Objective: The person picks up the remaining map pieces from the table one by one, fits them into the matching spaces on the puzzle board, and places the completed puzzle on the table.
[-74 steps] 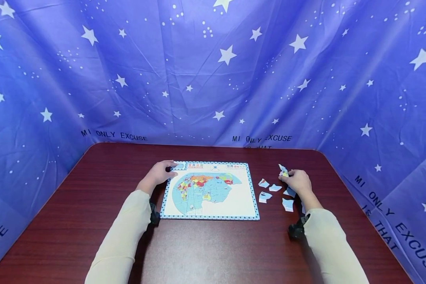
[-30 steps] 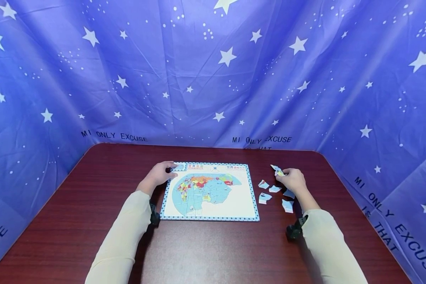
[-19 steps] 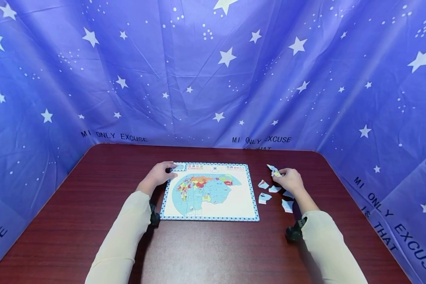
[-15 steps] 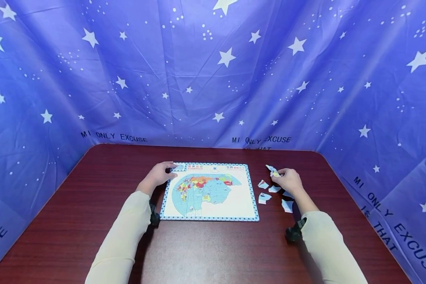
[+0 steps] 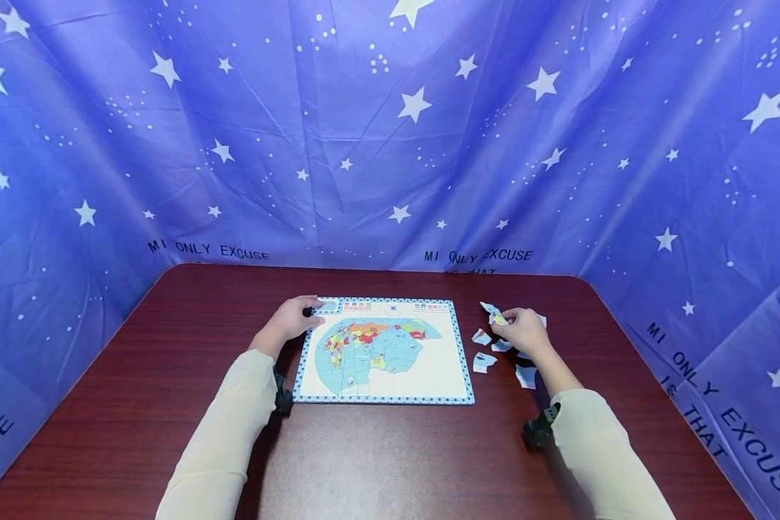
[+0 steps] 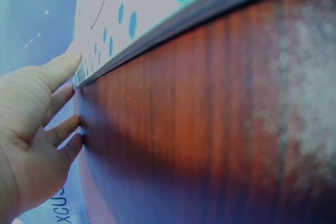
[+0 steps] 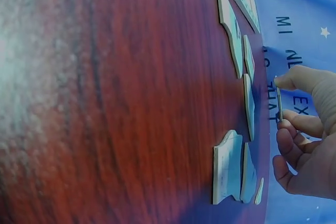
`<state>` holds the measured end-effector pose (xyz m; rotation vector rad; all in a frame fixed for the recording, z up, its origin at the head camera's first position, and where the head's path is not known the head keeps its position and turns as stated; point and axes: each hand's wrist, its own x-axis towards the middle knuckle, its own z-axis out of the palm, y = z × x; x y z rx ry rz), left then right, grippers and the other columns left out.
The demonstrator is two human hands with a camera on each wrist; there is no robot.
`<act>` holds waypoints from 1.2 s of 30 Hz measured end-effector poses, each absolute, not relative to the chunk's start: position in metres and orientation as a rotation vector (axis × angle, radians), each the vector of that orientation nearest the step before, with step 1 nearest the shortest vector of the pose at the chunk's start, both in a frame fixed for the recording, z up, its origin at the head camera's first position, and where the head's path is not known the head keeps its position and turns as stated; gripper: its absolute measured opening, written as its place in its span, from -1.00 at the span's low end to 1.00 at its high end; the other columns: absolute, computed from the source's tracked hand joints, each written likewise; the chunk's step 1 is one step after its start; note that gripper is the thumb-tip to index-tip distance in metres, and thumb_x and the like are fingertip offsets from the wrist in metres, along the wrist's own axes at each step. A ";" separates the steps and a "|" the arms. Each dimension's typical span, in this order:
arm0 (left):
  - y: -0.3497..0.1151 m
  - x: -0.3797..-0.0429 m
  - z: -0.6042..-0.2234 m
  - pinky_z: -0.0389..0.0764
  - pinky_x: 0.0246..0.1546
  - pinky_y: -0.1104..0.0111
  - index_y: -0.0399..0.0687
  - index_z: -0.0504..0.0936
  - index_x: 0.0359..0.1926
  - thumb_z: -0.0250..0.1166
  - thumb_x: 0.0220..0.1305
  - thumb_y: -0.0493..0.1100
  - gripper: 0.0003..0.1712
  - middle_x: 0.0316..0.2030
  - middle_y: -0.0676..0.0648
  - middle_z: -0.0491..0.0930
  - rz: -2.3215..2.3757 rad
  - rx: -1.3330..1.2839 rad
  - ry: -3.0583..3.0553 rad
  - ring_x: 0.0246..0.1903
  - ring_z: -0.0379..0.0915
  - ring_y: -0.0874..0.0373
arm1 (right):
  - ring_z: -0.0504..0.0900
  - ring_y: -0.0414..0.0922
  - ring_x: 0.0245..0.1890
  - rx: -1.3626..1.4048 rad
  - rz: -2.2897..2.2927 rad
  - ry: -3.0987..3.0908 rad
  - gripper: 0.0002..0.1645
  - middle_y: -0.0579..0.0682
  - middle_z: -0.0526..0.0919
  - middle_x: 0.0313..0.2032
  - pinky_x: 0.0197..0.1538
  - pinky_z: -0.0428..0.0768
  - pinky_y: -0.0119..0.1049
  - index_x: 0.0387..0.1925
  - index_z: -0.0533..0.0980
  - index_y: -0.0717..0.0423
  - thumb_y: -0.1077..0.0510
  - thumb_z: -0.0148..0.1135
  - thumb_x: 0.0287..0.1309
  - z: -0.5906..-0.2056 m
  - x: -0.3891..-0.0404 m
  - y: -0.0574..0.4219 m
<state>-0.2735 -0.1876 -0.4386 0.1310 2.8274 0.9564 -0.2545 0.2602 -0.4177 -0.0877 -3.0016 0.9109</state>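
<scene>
A world-map jigsaw board (image 5: 422, 379) with a blue dotted border lies flat on the table. Its map is assembled on the left and along the top, with bare white at the lower right. My left hand (image 5: 290, 318) rests at the board's upper left edge. In the left wrist view, its thumb (image 6: 65, 66) touches the border while the other fingers extend beside the edge. To the right of the board, my right hand (image 5: 526, 330) pinches a puzzle piece (image 5: 491, 312) between thumb and fingers. The right wrist view shows that piece (image 7: 280, 103) edge-on, above the tabletop.
Several loose pieces lie right of the board, among them one with a dark mark (image 5: 484, 362), a reddish one (image 5: 481, 336) and a pale blue one (image 5: 526, 376). Others are partly hidden under the right hand. A blue star-patterned curtain (image 5: 364, 144) surrounds the dark red table (image 5: 377, 462).
My right hand has moved left toward the board with the puzzle piece in its fingers, uncovering a loose piece behind it. The left hand and the board have stayed in place.
</scene>
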 end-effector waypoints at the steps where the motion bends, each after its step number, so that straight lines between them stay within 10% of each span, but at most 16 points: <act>1: -0.188 -0.274 -0.439 0.21 0.32 -0.01 -0.12 0.39 0.28 0.21 0.28 -0.08 -0.43 0.39 -0.17 0.15 0.957 0.129 2.826 0.40 -0.03 -0.16 | 0.50 -0.10 -0.47 -0.083 0.914 -3.003 -0.43 0.26 0.60 -0.22 -0.47 0.46 -0.34 0.02 0.48 0.43 0.06 0.21 0.09 -0.418 -0.254 0.260; 36: -0.186 -0.271 -0.435 0.23 0.31 -0.01 -0.10 0.39 0.28 0.22 0.28 -0.07 -0.43 0.40 -0.17 0.14 0.962 0.115 2.813 0.40 -0.02 -0.16 | 0.47 -0.08 -0.40 0.062 0.866 -3.032 -0.46 0.20 0.55 -0.24 -0.45 0.40 -0.36 -0.02 0.52 0.36 0.04 0.28 0.05 -0.415 -0.239 0.240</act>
